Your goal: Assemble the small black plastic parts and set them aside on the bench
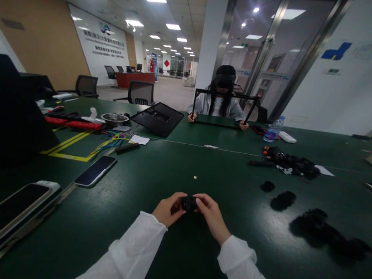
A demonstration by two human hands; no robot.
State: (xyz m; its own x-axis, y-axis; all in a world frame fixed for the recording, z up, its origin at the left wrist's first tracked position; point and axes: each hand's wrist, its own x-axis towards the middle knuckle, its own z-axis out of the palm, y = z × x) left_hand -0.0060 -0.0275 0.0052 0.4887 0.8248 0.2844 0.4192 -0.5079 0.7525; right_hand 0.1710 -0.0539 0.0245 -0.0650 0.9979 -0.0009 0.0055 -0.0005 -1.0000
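Note:
My left hand (169, 208) and my right hand (210, 212) meet over the middle of the green table (197, 161). Between their fingertips is a small black part (188, 203), dark and partly covered by the fingers, so its exact kind does not show. The left fingers curl around one side of it, while the right thumb and fingers pinch the other side. A tiny pale square (195, 177) lies on the table just beyond the hands.
Several black pieces (315, 223) lie on the right. Phones (96, 171) and coloured cables (114, 139) are on the left. Across the table a person (223, 101) holds a black rectangular frame (220, 125), near a black panel (157, 118) and a water bottle (274, 129).

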